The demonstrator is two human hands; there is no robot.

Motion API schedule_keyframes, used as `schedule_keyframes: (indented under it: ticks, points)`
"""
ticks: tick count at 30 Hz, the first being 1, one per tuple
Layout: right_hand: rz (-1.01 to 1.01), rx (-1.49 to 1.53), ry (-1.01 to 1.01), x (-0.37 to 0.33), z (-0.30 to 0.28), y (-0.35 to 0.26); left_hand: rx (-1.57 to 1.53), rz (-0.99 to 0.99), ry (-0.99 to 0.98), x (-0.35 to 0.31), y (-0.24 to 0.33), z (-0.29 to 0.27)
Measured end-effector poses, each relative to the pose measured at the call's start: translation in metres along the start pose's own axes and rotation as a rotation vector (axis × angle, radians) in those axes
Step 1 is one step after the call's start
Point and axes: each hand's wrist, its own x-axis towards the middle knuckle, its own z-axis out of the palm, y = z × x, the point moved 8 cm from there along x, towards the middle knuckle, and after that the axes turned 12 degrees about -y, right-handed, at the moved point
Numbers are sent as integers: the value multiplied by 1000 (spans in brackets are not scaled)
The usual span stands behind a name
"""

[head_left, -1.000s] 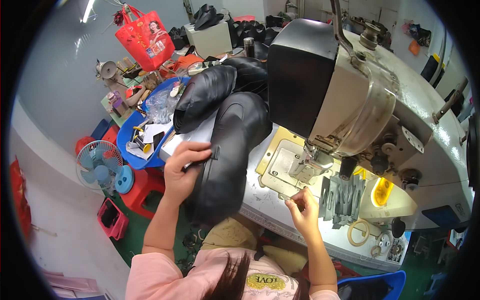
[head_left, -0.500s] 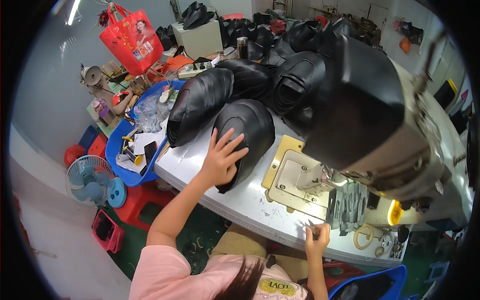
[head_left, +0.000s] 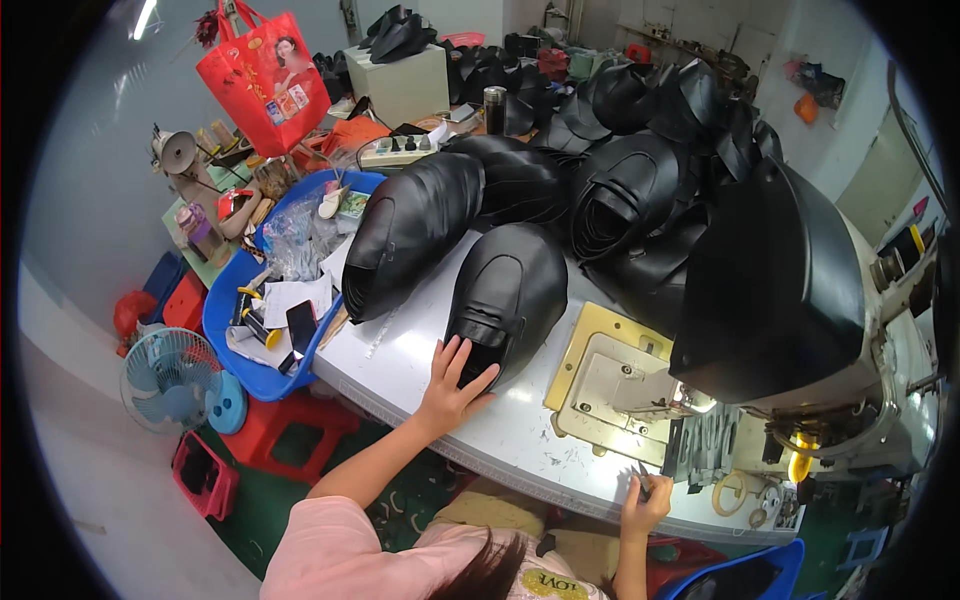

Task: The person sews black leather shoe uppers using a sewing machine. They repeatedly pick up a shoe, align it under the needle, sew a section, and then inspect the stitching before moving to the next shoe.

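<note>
Left hand: the left hand (head_left: pixel 452 388) lies flat and spread on the near end of a black leather seat cover (head_left: pixel 507 293); fingers splayed wide, pressing on it and not closed around it.
Right hand: the right hand (head_left: pixel 643 503) sits at the near edge of the table, fingers pinched narrow on a small thin tool (head_left: pixel 640 478); too small to say what kind.
Seat cover relative to the grip: it runs away from the left palm, up and slightly right, its folded near hem directly under the fingertips (head_left: pixel 470 360); the rest lies flat on the white table (head_left: pixel 400 365).
Seat cover relative to the right hand: well apart, up and to the left, with the sewing bed between them.
Sewing machine: the industrial sewing machine (head_left: pixel 790 300) stands to the right of the left hand and above the right one; its yellowish bed plate (head_left: pixel 600 375) is bare, with no cover under the needle.
Done so far, judged: one cover is laid out alone at the front, touching the left hand; nothing is fed into the machine.
Left, judged: bringing this cover to the needle and stitching it; the heap suggests many more await.
Beyond the grip: a second seat cover (head_left: pixel 415 235) lies just left of the held one, and a pile of black covers (head_left: pixel 640 170) is farther back.
Left of the table: a blue tray (head_left: pixel 225 340) of scraps, a small fan (head_left: pixel 165 378), a red bag (head_left: pixel 265 75).
</note>
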Motion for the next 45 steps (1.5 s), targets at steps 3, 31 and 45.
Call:
schedule_keyframes:
  ticks: [3,31,45]
  points:
    - [20,-36,15,0,1,6,-2,24,-10,0,-1,-7]
    - [385,-125,-174,67,-13,66,-1722,-729,527,-39,-268,-70]
    - [445,87,-250,73,3,79,-1854,-569,212,-30,43,-45]
